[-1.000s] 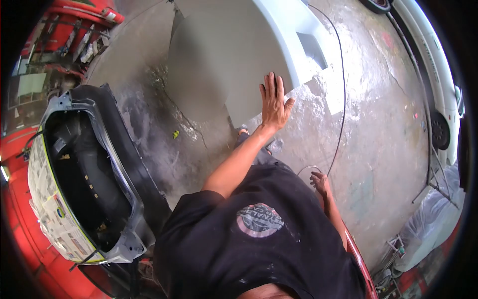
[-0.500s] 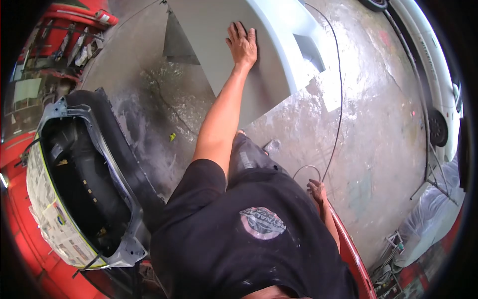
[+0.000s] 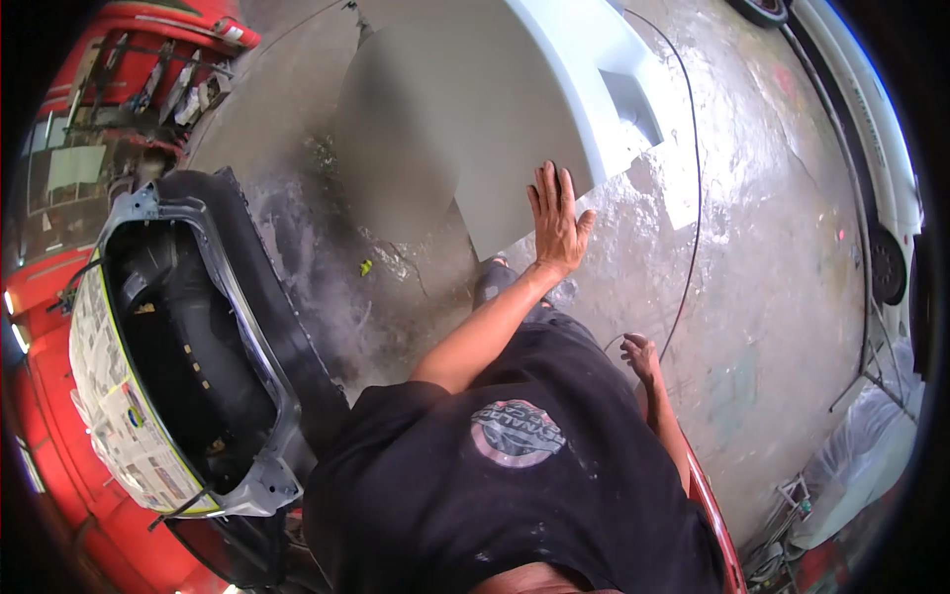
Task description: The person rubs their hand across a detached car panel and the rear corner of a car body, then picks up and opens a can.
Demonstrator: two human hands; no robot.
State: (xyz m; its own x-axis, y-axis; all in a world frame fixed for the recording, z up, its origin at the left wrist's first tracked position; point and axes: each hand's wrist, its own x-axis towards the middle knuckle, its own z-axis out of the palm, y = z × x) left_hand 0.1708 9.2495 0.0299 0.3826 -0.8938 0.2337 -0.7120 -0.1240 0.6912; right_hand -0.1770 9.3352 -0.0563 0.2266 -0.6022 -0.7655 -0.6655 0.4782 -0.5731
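A large smooth grey panel with a pale, glossy side fills the upper middle of the head view. My left hand is over its near edge, palm down, with fingers stretched out and nothing gripped. The fingertips overlap the grey surface; whether they press on it cannot be made out. My right hand hangs low on the right, its fingers apart and loosely bent. A thin dark hose curves down close to that hand, and no grip on it is visible.
To the left stands a car body part with a dark opening and newspaper masking. Red shelving with clutter is at the upper left. A white vehicle lines the right edge, above a plastic-covered object. A red edge runs beside my right arm.
My left hand first moved up and left over the panel, then back down and right to its near edge. The view shifted too. My right hand stayed low at the right.
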